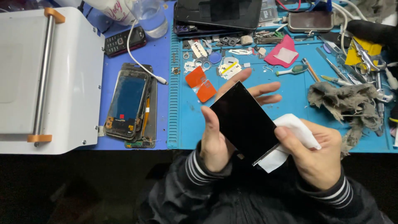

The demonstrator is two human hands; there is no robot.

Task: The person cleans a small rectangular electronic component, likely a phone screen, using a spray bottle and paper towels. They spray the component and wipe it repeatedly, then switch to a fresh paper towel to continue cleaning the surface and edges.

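My left hand [217, 137] holds a black glass phone screen panel [244, 122] from underneath, thumb along its left edge and fingers spread behind its far end. My right hand [317, 151] grips a folded white wipe [290, 137] and presses it against the panel's right lower corner. Both hands hover over the near edge of the blue work mat [286, 95]. Dark sleeves with striped cuffs cover my wrists.
A disassembled phone [128, 103] lies on the blue bench left of the mat, beside a white machine [45, 79] with a steel roller. A grey rag [344, 99], tweezers, scissors [367, 58], orange and pink pieces and small parts litter the mat. A tablet [217, 14] lies at the back.
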